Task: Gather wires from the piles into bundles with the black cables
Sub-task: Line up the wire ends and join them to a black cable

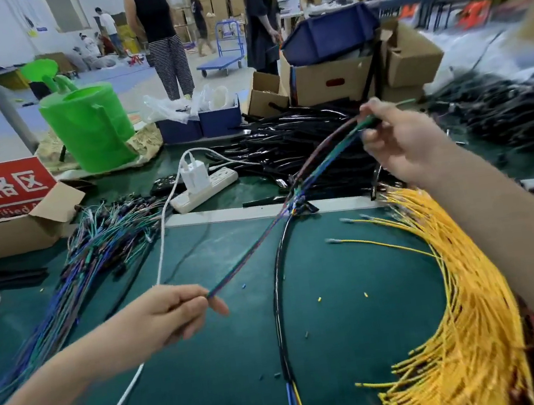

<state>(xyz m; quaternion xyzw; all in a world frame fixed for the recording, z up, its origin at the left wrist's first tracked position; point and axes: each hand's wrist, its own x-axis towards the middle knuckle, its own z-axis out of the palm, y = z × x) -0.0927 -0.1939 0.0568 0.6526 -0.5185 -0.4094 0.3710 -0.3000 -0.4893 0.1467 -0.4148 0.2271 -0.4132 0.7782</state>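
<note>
You are working over a green mat (339,294). A pile of black cables (285,142) is lying at the far centre, yellow wires (470,311) are fanning down the right, and blue and green wires (95,252) are lying heaped on the left. Your right hand (400,140), far right, is pinching one end of a thin strand of coloured wires (263,236). Your left hand (168,314), near left, is pinching the other end, holding it taut above the mat. A single black cable (277,303) is curving beneath. Holding the strand taut with its ends level while laying it along that cable should stop wires straying.
</note>
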